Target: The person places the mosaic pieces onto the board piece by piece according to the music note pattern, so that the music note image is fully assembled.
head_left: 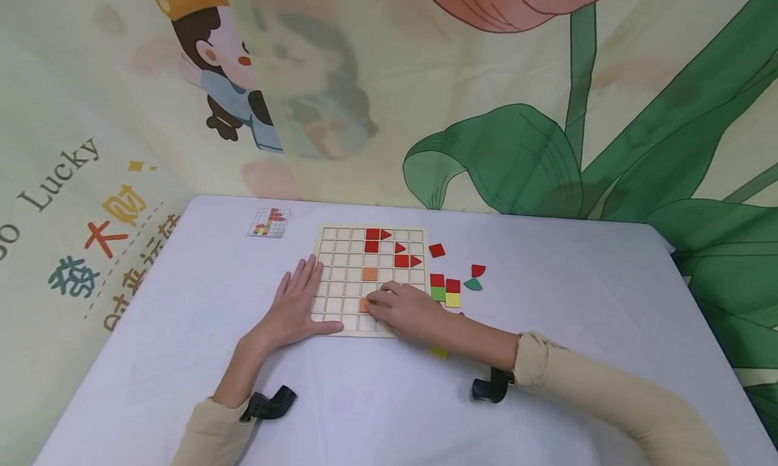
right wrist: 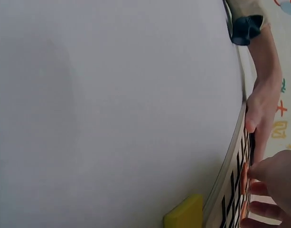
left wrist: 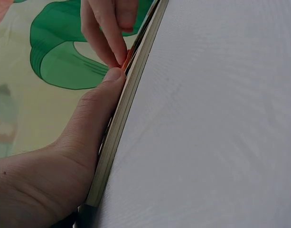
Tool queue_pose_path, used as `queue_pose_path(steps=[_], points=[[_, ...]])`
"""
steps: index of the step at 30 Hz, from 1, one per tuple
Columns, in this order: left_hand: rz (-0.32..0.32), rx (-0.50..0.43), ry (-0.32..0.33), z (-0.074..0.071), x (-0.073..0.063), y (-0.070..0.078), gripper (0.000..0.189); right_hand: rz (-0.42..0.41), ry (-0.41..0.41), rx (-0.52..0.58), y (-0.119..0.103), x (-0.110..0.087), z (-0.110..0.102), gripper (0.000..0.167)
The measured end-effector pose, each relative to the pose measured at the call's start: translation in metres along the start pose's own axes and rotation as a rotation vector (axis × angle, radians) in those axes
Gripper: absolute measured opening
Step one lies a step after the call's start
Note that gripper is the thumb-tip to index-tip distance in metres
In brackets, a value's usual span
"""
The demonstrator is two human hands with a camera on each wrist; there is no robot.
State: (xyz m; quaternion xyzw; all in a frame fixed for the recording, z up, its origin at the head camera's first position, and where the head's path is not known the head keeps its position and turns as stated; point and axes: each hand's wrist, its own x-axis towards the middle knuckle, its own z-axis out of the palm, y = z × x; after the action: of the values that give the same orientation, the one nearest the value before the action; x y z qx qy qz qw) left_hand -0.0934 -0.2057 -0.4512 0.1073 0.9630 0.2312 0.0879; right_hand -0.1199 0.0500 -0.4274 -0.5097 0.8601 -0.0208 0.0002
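Observation:
A pale wooden grid board [head_left: 330, 288] lies on the table, with red squares, red triangles and an orange square [head_left: 369, 274] in its cells. My left hand [head_left: 294, 311] rests flat along the board's left edge, fingers extended, thumb reaching over the near left corner. Over the lower middle cells, my right hand [head_left: 408, 312] pinches a second orange square tile [head_left: 363, 304] at the board's surface. Its fingers cover part of that tile. In the left wrist view, the right fingertips [left wrist: 120, 56] meet orange right by my left thumb.
A small pattern card [head_left: 269, 223] lies at the back left. Right of the board are loose pieces: a red square [head_left: 437, 250], a red quarter piece [head_left: 478, 270], a green one [head_left: 473, 284] and several squares. A yellow tile [right wrist: 184, 213] sits beside the board's near edge.

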Motion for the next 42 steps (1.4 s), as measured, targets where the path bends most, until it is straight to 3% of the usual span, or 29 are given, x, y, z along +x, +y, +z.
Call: queue_pose_path(steps=[5, 9, 17, 21, 27, 34, 42], points=[[0.000, -0.010, -0.005, 0.001, 0.000, 0.001, 0.120, -0.002, -0.039, 0.042, -0.008, -0.020, -0.006, 0.048], [0.005, -0.005, 0.000, 0.001, 0.000, 0.000, 0.120, -0.031, -0.029, 0.094, -0.015, -0.039, -0.009, 0.044], [-0.008, -0.012, -0.004, -0.001, -0.002, -0.001, 0.120, -0.041, 0.145, 0.143, -0.018, -0.074, -0.008, 0.032], [-0.010, -0.018, -0.003, 0.001, -0.003, -0.002, 0.120, 0.020, 0.225, 0.177, -0.012, -0.090, -0.010, 0.030], [-0.006, -0.015, 0.002, 0.001, -0.001, -0.002, 0.121, 0.191, 0.305, 0.172, 0.000, -0.106, -0.012, 0.034], [-0.001, -0.010, 0.000, 0.000, -0.001, -0.001, 0.121, 0.331, 0.250, 0.158, 0.009, -0.115, -0.010, 0.037], [-0.004, -0.016, -0.003, -0.001, -0.002, -0.001, 0.121, 0.496, 0.181, 0.028, 0.038, -0.116, -0.012, 0.050]])
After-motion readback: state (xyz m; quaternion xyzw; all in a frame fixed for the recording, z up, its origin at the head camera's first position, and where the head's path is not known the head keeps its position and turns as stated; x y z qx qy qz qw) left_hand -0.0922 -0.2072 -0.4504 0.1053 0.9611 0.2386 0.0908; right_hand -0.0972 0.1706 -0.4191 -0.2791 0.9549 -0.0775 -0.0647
